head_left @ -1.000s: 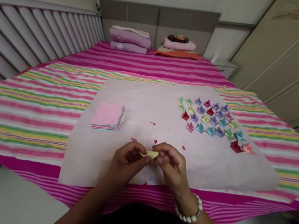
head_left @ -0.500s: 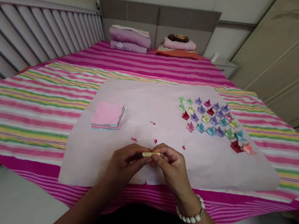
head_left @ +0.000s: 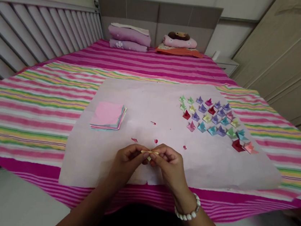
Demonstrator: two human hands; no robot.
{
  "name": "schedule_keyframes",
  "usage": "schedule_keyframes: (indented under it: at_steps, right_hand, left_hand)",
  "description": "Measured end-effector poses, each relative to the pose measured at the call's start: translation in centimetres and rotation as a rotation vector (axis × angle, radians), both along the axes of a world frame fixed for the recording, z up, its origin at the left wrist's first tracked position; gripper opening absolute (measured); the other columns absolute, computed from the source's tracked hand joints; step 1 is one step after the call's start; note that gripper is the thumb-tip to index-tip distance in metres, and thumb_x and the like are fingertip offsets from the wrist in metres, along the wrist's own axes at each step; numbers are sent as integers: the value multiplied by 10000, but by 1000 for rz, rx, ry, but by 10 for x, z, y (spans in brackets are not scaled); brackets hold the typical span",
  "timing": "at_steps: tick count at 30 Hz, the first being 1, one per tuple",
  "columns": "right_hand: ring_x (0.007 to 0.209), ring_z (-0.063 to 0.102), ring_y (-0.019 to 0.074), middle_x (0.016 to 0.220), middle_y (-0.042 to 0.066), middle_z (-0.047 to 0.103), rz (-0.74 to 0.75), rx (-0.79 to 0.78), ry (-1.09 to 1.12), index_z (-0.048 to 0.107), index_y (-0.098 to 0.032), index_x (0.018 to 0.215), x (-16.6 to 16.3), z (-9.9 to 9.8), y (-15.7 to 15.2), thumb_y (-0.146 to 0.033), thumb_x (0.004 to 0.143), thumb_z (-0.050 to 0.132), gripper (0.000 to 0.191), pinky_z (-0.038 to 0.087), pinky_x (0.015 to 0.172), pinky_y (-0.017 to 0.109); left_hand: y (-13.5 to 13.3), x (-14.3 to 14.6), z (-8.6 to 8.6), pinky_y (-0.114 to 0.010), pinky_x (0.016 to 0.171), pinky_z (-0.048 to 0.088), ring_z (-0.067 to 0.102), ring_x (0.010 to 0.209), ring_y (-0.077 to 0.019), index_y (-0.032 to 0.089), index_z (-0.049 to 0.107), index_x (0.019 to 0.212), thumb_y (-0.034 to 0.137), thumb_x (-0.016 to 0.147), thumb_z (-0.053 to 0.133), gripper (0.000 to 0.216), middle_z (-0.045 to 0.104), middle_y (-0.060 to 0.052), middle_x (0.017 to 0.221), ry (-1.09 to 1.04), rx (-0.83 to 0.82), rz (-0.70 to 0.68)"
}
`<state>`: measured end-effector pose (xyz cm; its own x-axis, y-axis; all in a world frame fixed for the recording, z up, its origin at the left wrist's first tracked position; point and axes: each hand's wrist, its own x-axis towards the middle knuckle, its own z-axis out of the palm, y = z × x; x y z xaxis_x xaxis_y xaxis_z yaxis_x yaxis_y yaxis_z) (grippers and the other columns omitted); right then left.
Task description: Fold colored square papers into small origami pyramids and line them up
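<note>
Pinching from both ends, left hand (head_left: 127, 161) and right hand (head_left: 169, 165) hold the yellow paper (head_left: 150, 152), flatter than a second ago; a crease is probably being pressed. Folded shapes (head_left: 215, 120) lie beyond and to the right of the grip.

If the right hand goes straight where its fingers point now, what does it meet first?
Most likely the left hand: the right hand points leftward along the folded yellow paper that both hands pinch, and their fingertips nearly touch. Depth is hard to judge.
</note>
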<state>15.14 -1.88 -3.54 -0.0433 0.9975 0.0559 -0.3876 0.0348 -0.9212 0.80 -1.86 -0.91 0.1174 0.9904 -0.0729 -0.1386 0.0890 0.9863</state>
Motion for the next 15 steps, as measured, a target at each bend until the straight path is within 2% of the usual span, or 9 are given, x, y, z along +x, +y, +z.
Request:
schedule_keyframes:
  at_steps: [2, 5, 9, 13, 15]
  right_hand:
    - [561, 589, 104, 692, -5, 668, -8, -6, 39, 706, -193, 723, 0, -2, 1, -251, 701, 793, 107, 471, 537, 234]
    - [574, 591, 109, 698, -3, 677, 1, -23, 67, 726, -205, 780, 0, -1, 0, -269, 710, 784, 111, 476, 554, 245]
    - [545, 571, 110, 614, -12, 664, 8, -80, 64, 708, -191, 710, -1, 2, 1, -267, 680, 799, 123, 455, 539, 241]
    - [476, 522, 91, 515, -19, 627, 2, -220, 90, 684, -168, 620, -2, -1, 6, -275, 622, 816, 170, 407, 494, 219]
    - [450, 499, 85, 484, -23, 607, -5, -308, 124, 675, -162, 598, -2, -5, 8, -278, 583, 828, 193, 379, 465, 212]
  left_hand:
    - [0, 0, 3, -248, 637, 504, 615, 640, -127, 159, 734, 784, 269, 687, 758, 148, 680, -3, 642, 3, 20, -43]
    - [0, -1, 5, -240, 608, 484, 583, 610, -118, 160, 739, 740, 277, 700, 747, 124, 659, 0, 607, 15, 40, -33]
    - [1, 0, -5, -248, 585, 463, 564, 584, -120, 160, 726, 700, 310, 712, 737, 151, 653, -6, 591, 4, 20, 6]
    - [5, 4, -22, -231, 553, 422, 527, 541, -101, 145, 701, 655, 345, 694, 740, 208, 615, -1, 549, -95, -137, 28]
    - [8, 5, -25, -239, 555, 428, 533, 538, -105, 135, 699, 667, 383, 681, 738, 251, 615, -7, 559, -104, -219, 23]
